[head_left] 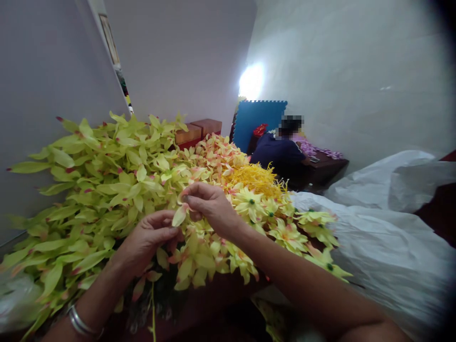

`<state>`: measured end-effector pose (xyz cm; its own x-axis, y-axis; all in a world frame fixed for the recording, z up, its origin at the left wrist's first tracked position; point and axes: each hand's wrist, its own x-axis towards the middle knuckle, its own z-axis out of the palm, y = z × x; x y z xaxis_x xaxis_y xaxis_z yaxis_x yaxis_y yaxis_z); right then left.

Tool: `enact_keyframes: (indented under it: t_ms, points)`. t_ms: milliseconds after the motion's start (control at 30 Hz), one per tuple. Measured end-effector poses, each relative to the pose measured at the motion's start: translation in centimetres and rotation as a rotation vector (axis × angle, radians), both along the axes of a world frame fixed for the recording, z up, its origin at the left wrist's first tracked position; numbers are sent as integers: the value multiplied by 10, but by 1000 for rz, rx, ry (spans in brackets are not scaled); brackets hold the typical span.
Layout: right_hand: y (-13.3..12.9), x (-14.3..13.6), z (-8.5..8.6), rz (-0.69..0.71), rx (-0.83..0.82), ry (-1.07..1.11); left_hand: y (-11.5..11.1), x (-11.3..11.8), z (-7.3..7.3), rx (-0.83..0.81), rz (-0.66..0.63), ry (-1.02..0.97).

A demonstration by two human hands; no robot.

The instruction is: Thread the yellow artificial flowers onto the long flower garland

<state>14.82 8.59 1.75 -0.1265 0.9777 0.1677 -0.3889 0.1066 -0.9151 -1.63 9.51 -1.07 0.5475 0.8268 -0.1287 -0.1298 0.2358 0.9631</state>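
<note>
A heap of yellow-green petals (107,183) spreads beyond my left hand (155,232), which curls beside the loose petal (180,215); whether it grips, I cannot tell. Between my hands, that petal is pinched by my right hand (210,205), with yellow strands (252,180) beyond.

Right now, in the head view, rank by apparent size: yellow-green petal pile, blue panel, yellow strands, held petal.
1. Yellow-green petal pile
2. Blue panel and yellow strands: visible areas too alike to rank
3. Held petal
</note>
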Motion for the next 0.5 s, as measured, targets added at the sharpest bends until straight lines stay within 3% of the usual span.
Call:
enact_keyframes:
  t_ms: [267,500]
  points:
    - [0,-2,4,-28,37,-45,0,1,-1,0,19,-18]
    - [-3,-5,4,-158,118,-190,-2,1,1,-5,63,-35]
